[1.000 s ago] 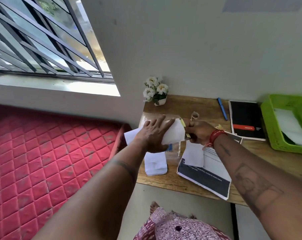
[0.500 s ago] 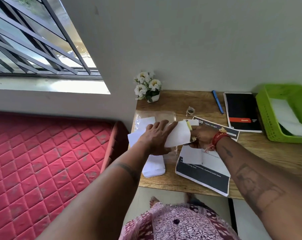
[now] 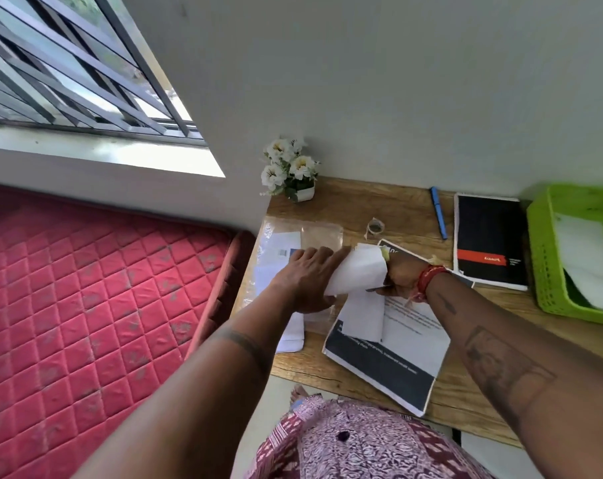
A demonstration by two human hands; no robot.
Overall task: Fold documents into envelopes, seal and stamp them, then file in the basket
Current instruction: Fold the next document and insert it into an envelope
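both hands hold a smooth white envelope (image 3: 360, 271) just above the grainy wooden desk (image 3: 345, 209). the left hand (image 3: 308, 280) lies flat with straight fingers along the envelope's left end; the right hand (image 3: 398, 274) curls round its right end beside a small yellow piece. below lies a glossy printed document (image 3: 393, 347) with a dark band. a perforated green plastic basket (image 3: 548, 271) at the far right holds white paper. a black notebook (image 3: 488, 236), slim blue pen (image 3: 439, 212) and clear tape roll (image 3: 376, 225) lie near.
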